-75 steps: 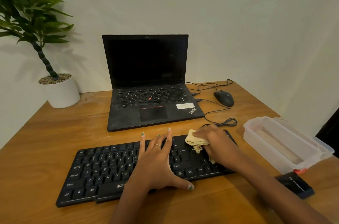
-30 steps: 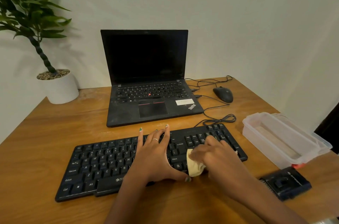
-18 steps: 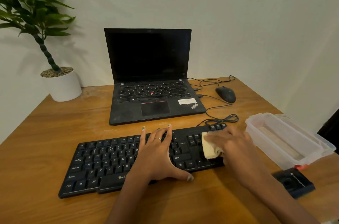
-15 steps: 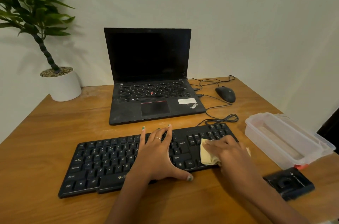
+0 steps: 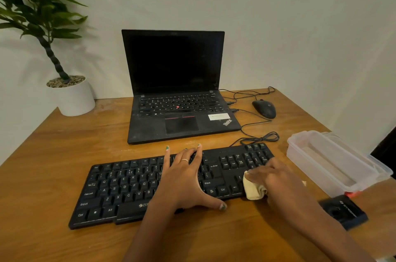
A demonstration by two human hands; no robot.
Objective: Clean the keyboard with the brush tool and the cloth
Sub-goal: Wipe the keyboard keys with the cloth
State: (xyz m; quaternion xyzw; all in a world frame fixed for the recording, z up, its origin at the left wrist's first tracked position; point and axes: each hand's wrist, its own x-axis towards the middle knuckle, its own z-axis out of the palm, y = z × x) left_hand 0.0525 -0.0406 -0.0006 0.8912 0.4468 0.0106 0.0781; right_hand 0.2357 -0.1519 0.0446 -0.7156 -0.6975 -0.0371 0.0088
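Note:
A black keyboard [image 5: 128,186] lies across the near part of the wooden table. My left hand [image 5: 184,178] rests flat on its middle, fingers spread over the keys and thumb at the front edge. My right hand [image 5: 276,180] grips a bunched cream cloth [image 5: 254,190] and presses it on the keyboard's right end, near the arrow keys and number pad. A black brush tool [image 5: 342,213] lies on the table to the right of my right forearm.
An open black laptop [image 5: 182,116] stands behind the keyboard. A black mouse [image 5: 264,108] and its coiled cable [image 5: 261,138] are at the back right. A clear plastic box [image 5: 334,163] sits at the right edge. A white potted plant [image 5: 70,96] occupies the back left corner.
My right hand has wiped the cloth back and forth over the keyboard's right half and now sits slightly nearer the front edge. My left hand has stayed flat on the keys.

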